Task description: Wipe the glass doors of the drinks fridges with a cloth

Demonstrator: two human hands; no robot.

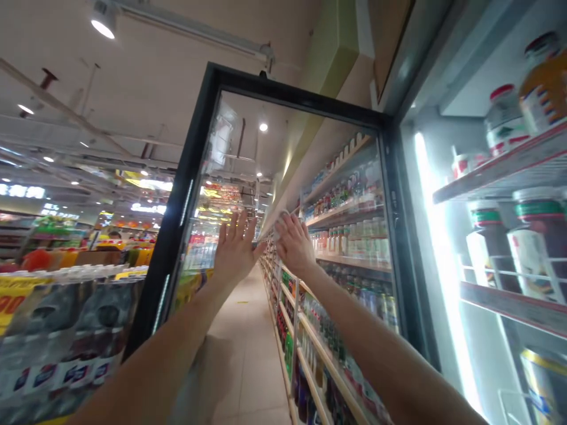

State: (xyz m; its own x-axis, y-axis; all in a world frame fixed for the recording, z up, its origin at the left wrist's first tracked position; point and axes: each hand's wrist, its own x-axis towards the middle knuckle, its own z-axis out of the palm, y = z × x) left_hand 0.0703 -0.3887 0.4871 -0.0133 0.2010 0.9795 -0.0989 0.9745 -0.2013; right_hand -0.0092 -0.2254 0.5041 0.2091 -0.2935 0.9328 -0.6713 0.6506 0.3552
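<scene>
In front of me stands an open fridge door with a dark frame [183, 195] and a clear glass pane [283, 159]. My left hand [236, 251] lies against the glass with its fingers spread and nothing in it. To its right, my right hand [295, 243] has its fingers bent over a small pale wiping cloth [280, 223], pressed at the pane. The fingers hide most of the cloth. Both arms reach forward and up, and the hands are apart.
On the right, the lit fridge holds bottles [482, 245] on wire shelves [509, 292]. Shelves of drinks [354, 236] show through the glass beside a tiled aisle [248, 330]. Shrink-wrapped bottle packs [66, 342] are stacked at the left, near the door's edge.
</scene>
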